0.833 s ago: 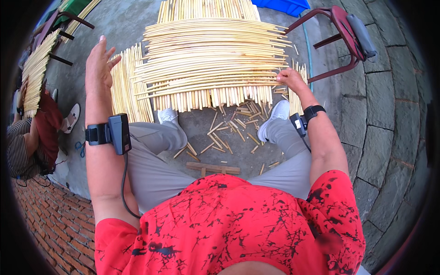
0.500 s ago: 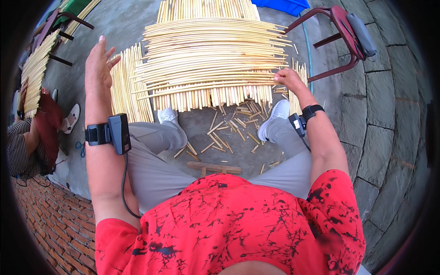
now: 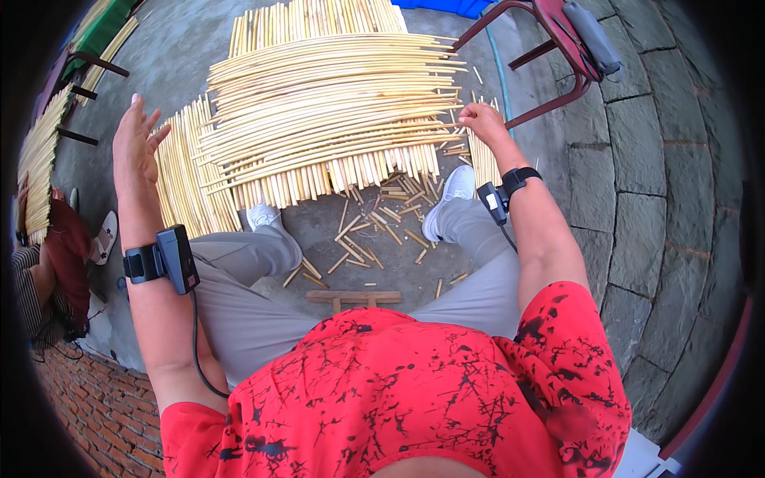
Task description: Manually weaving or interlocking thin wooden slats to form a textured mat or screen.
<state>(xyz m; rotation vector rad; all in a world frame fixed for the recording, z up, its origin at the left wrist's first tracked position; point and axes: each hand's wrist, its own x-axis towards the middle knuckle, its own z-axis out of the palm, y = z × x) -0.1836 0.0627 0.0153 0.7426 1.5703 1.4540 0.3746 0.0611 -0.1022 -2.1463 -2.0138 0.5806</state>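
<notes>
Long pale peeled sticks lie crosswise in a broad layer over upright rows of shorter sticks on the ground ahead of me. My right hand is closed at the right end of the layer, thumb and fingertips pinching the tip of one stick. At the left, my left hand is raised with its fingers apart and holds nothing. It is nearest to a slanted row of sticks beside the layer. Each wrist wears a black strapped device.
Short cut-off stick pieces litter the ground between my shoes. A low wooden stand lies close to me. A dark red chair stands at right, by a blue bin. Another person sits at left behind a stick panel.
My view has shifted, so the sticks and both hands appear farther left. The left hand stays open and raised; the right hand keeps its pinch at the sticks' right end.
</notes>
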